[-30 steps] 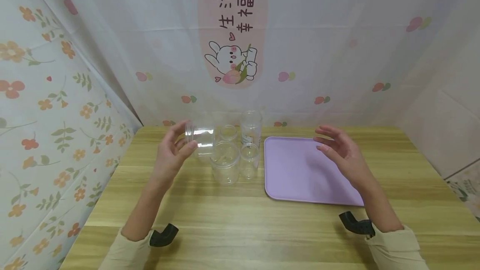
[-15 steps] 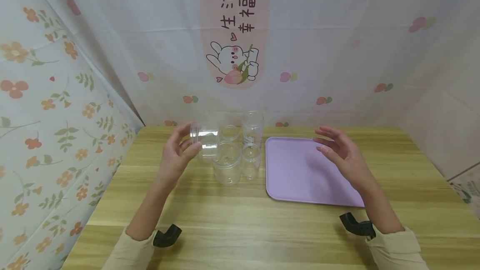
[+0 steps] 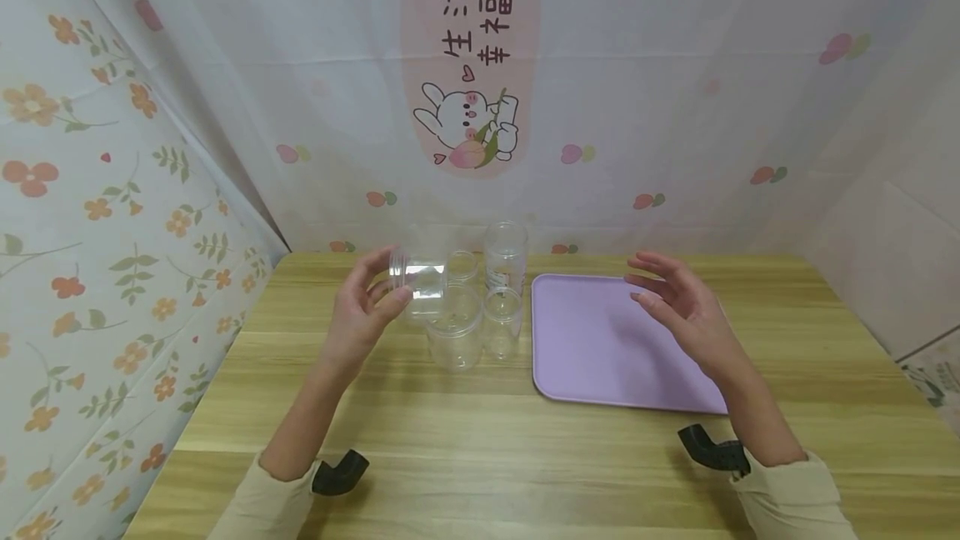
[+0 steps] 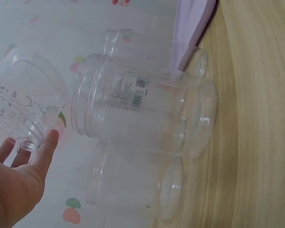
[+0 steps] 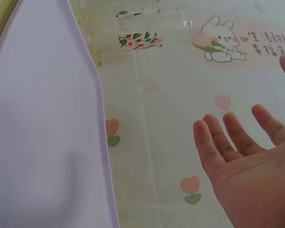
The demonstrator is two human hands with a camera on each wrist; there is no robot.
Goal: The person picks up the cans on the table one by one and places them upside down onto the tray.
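My left hand [image 3: 363, 311] grips a clear plastic jar [image 3: 423, 286] by its threaded neck. The jar is tipped on its side above the table, its base pointing right. In the left wrist view the held jar [image 4: 26, 95] shows faint print on its wall. Just beyond it a wide clear jar [image 3: 455, 340] stands upright, with a slim clear jar [image 3: 501, 327] at its right. Behind these are a tall labelled jar [image 3: 506, 261] and a smaller jar [image 3: 461, 265], partly covered by the held one. My right hand [image 3: 686, 307] hovers over the purple tray [image 3: 577, 357], fingers relaxed, holding nothing.
The wooden table [image 3: 465, 457] runs back to a patterned cloth [image 3: 615, 107] hanging behind the jars. Another floral cloth [image 3: 112, 232] hangs along the left side. The tray's left edge lies close to the jars.
My left hand has shifted a little to the right with the held jar, which now overlaps the standing jars more. The right hand stays nearly still.
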